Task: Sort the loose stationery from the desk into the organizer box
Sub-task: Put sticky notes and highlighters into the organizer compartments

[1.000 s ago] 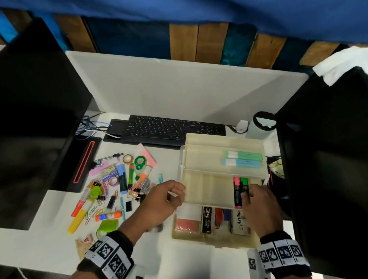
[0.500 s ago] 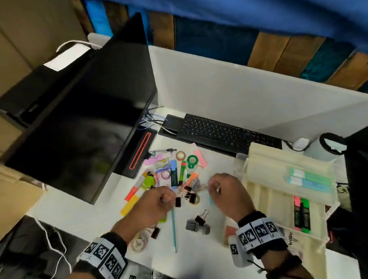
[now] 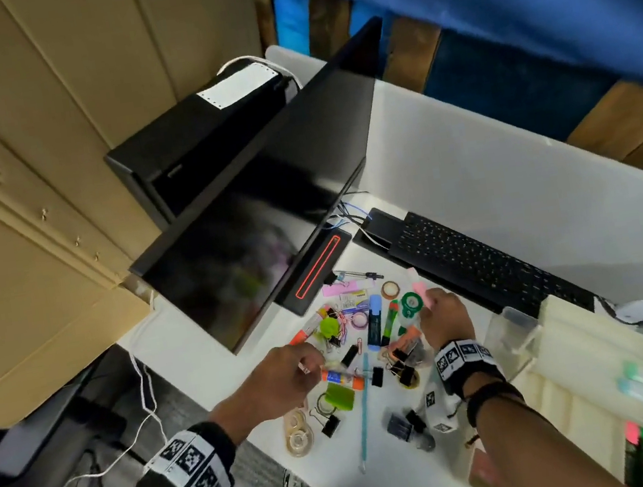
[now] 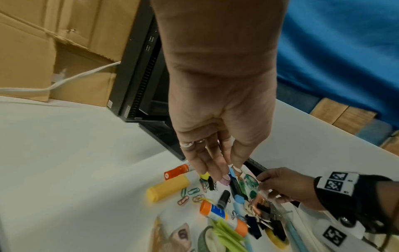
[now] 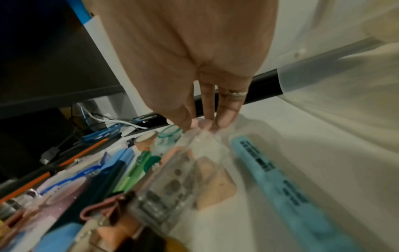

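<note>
Loose stationery lies in a pile (image 3: 367,340) on the white desk: a blue highlighter (image 3: 375,318), a green one (image 3: 390,318), a glue stick (image 3: 342,378), paper clips and binder clips. My left hand (image 3: 308,364) hangs over the pile's near left side, fingers straight (image 4: 215,175) and holding nothing. At the pile's far right, my right hand (image 3: 431,306) pinches a pink pad (image 5: 200,122) between thumb and fingertips, beside green correction tape (image 3: 410,305). The cream organizer box (image 3: 571,364) stands open to the right, with highlighters in it.
A black monitor (image 3: 268,230) leans over the desk's left side, and a keyboard (image 3: 473,262) lies behind the pile. Tape rolls (image 3: 297,430) sit near the front edge. A teal pen (image 3: 364,412) and dark binder clips (image 3: 405,422) lie between pile and box.
My right hand has left the highlighters in the box and moved left to the far side of the pile. The left hand has shifted onto the pile, and the head view has swung left.
</note>
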`<action>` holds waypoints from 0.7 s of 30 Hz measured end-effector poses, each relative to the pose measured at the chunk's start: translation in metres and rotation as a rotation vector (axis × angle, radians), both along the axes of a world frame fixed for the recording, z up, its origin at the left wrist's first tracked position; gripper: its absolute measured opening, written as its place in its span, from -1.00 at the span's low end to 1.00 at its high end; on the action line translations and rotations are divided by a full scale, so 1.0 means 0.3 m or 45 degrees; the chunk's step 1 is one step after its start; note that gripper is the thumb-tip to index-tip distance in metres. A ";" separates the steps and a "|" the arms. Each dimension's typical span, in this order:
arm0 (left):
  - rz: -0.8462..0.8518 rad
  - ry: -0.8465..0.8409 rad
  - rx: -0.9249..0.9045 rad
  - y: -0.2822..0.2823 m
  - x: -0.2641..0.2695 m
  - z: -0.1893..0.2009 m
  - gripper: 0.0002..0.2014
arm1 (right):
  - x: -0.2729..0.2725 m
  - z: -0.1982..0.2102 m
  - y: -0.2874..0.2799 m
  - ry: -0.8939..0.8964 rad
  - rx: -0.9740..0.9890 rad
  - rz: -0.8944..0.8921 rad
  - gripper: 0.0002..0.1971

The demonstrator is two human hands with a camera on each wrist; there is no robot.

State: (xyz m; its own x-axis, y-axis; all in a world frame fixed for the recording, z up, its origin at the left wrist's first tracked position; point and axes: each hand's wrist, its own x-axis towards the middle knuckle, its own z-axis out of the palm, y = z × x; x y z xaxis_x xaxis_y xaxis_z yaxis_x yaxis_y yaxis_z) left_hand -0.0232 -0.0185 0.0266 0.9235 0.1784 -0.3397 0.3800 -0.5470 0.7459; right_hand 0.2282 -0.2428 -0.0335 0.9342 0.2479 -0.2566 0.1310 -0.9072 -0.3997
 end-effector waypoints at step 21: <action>-0.346 -0.076 0.756 0.010 0.583 -0.148 -0.56 | -0.148 0.067 -0.086 -0.086 0.065 0.046 -0.84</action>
State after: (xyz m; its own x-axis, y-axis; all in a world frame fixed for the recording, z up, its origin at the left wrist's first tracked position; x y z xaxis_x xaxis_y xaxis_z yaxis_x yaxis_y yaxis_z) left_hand 0.1518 -0.0157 -0.0178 0.9762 0.0773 -0.2025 0.1375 -0.9430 0.3030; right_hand 0.1838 -0.2687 -0.0133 0.9392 0.2928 -0.1794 0.1915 -0.8802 -0.4343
